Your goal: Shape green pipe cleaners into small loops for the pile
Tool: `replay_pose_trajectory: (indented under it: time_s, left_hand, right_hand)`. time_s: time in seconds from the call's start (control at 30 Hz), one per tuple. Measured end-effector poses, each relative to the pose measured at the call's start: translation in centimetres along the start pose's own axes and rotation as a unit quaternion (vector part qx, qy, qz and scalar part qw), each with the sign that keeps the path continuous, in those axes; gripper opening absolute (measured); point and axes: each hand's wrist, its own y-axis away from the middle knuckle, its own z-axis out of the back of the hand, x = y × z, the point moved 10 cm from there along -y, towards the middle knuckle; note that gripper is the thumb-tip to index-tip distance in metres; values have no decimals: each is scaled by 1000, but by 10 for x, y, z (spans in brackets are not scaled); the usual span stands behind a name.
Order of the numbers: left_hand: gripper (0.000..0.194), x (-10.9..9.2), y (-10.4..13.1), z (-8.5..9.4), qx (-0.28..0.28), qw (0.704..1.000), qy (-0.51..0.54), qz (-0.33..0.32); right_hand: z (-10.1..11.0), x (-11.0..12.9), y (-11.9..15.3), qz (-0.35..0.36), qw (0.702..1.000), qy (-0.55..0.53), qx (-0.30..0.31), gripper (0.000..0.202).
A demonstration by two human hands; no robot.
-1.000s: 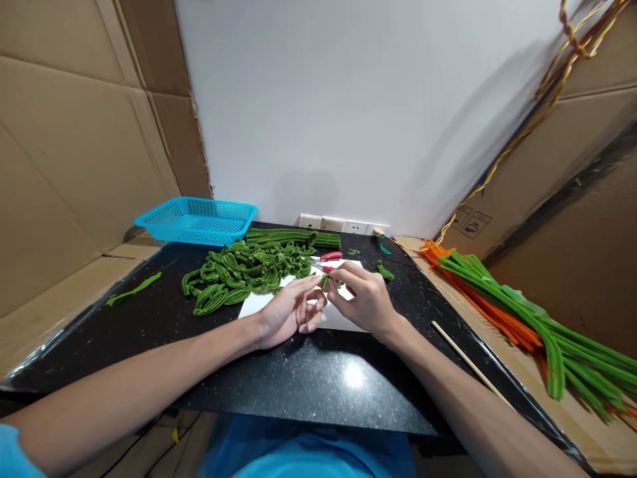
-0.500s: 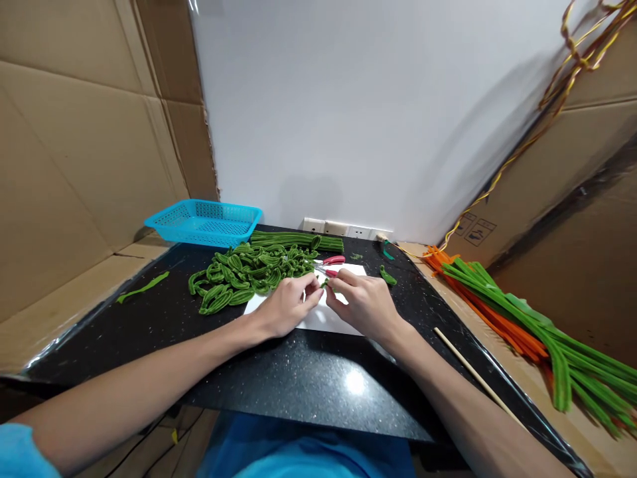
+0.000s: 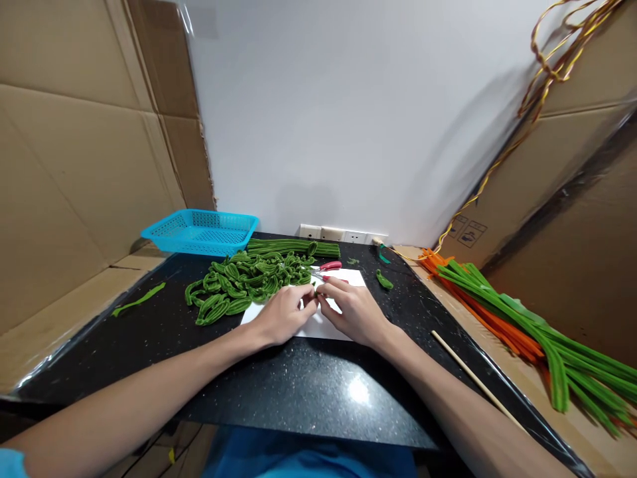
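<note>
Over a sheet of white paper (image 3: 326, 328), my left hand (image 3: 286, 312) and my right hand (image 3: 355, 312) meet fingertip to fingertip. Both are closed in a pinch on a small bit of green pipe cleaner (image 3: 315, 289), mostly hidden by the fingers. Just beyond them lie red-handled pliers (image 3: 330, 265) on the paper, partly covered by my right hand. Left of the paper spreads a pile of green pipe cleaners bent into leaf-like loops (image 3: 233, 285). One separate green loop (image 3: 383, 279) rests to the right of the paper.
Behind the pile is a bundle of straight green pipe cleaners (image 3: 298, 247). A blue plastic basket (image 3: 199, 247) stands back left. At the right lie a wooden stick (image 3: 472, 376), orange pipe cleaners (image 3: 502, 332) and longer green ones (image 3: 527, 318). A power strip (image 3: 332, 234) runs along the wall.
The fingertips of my two hands have come closer together around the green bit. The view has shifted slightly; the things on the table stay where they were.
</note>
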Motion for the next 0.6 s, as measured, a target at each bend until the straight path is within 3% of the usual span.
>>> replay_pose_trajectory:
  time_s: [0.33,0.47,0.6]
  left_hand:
    - [24,-1,0,13,-71,997,20,-4]
    - [26,0,1,36,-132,991,-25,-13]
    - [15,-20,1,65,-192,956,-193,-108]
  right_hand:
    - [4,-12,0,5,1000,24,1,22]
    - [23,-55,3,-103,993,26,-48,25]
    - [21,-94,13,-165,984,35,-54,20]
